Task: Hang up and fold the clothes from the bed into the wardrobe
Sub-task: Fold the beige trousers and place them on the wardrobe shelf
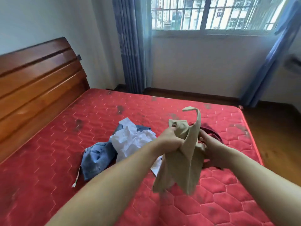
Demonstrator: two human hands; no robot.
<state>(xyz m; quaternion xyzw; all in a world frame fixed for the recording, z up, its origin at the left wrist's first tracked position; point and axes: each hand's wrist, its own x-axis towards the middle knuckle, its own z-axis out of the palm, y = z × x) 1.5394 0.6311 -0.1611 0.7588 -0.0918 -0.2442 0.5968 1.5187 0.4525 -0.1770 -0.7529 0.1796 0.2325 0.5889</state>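
Note:
A beige garment (180, 162) hangs above the red quilted mattress (65, 160), held by both hands. My left hand (169, 139) is clenched on its upper left part. On the garment's right side, my right hand (210, 147) grips it, partly hidden by the cloth. On the bed behind lie a crumpled white garment (132, 141), blue jeans (96, 159) and a dark red garment (211, 132), the last mostly hidden behind my hands. No wardrobe is in view.
A wooden headboard (35, 82) runs along the left. Blue curtains (130, 46) flank a barred window (211, 13) on the far wall. Wooden floor (268, 136) shows to the right of the bed.

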